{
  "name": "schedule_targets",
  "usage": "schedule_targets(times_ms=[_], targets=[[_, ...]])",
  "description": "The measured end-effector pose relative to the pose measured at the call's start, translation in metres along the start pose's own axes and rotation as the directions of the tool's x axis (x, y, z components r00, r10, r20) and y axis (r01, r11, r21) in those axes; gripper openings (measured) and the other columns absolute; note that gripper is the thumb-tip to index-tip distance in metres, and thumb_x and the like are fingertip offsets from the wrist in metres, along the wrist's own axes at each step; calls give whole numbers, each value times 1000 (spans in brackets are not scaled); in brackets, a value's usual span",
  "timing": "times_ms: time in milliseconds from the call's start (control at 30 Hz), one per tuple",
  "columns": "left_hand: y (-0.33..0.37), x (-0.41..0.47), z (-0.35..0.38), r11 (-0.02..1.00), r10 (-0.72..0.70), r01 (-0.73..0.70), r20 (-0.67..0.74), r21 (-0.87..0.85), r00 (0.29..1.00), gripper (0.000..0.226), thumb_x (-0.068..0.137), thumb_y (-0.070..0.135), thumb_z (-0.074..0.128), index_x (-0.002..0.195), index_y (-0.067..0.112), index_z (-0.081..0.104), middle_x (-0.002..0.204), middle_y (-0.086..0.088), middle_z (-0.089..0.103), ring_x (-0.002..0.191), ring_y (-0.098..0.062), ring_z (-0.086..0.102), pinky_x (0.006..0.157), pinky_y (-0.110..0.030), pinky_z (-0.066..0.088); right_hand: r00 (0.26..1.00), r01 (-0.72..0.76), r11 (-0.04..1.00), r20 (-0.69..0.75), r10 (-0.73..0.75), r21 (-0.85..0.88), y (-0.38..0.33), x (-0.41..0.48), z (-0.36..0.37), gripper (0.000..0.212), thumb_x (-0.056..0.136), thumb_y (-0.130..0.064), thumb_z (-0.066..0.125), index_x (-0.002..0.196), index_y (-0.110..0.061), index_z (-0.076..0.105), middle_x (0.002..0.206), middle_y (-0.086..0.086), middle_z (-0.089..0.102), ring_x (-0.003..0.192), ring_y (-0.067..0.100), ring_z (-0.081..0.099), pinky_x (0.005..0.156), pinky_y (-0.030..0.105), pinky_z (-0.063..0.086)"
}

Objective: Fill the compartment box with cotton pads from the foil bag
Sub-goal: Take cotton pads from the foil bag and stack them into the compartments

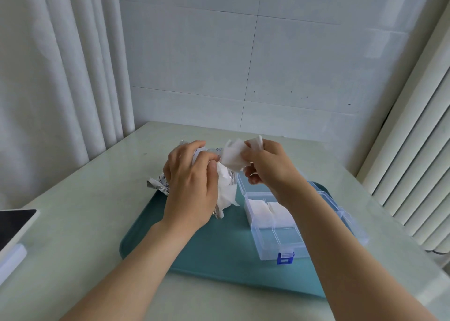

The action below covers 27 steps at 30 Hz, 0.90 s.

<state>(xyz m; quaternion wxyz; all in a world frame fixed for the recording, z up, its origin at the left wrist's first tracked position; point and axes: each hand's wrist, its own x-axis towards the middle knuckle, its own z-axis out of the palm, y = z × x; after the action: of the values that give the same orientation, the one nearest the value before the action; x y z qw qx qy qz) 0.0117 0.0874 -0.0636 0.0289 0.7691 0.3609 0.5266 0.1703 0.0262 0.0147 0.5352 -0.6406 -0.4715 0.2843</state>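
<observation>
Gripping foil bag (pixel 158 185) in left hand (pixel 192 181), pinching cotton pads (pixel 233 156) in right hand (pixel 267 167). Needing squared stack, steady bag, flat lowering into seemingly empty near compartment of box (pixel 275 247).

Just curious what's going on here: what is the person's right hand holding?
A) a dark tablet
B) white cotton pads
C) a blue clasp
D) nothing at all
B: the right hand pinches a few white cotton pads, held up beside the foil bag that the left hand grips.
</observation>
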Motion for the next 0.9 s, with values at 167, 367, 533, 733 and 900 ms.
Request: schedule_targets(times_ms=[167,367,533,733,900], targets=[[18,6,-11,970,-35,17,-70,-244,997,22,109,24,53,123,12,65,122,1,63,107,-12,58,93,-17,42,991,116,993,65,-117,8,-1,-11,-3,11,104,-9,58,108,-5,67,75,6,59,62,19,53,51,27,43],[39,7,-16,776,-246,318,203,-544,948,21,102,27,69,122,19,70,103,10,75,89,-6,73,79,-24,59,984,145,989,104,-147,25,6,-33,-14,9,104,-12,62,109,-7,66,75,5,62,63,19,54,53,27,45],[50,1,-15,611,-315,481,364,-629,876,10,103,12,68,109,10,75,96,-6,80,85,-22,80,72,-31,65,992,68,995,100,-75,72,19,-44,-24,17,104,-21,60,121,-19,63,84,7,72,61,17,52,55,29,45],[58,-5,-9,533,-392,556,397,-637,830,17,104,7,62,119,6,68,107,-12,78,81,-24,81,66,-27,63,998,-51,988,50,44,143,30,-50,-29,28,96,-16,48,123,-22,45,83,7,59,64,16,44,59,30,41],[62,-11,-6,522,-375,541,393,-659,840,39,102,0,57,131,25,48,107,-13,76,79,-30,80,73,-39,67,997,-59,972,70,44,230,30,-56,-31,12,105,-24,42,114,-16,40,81,7,56,65,19,42,58,32,37]])
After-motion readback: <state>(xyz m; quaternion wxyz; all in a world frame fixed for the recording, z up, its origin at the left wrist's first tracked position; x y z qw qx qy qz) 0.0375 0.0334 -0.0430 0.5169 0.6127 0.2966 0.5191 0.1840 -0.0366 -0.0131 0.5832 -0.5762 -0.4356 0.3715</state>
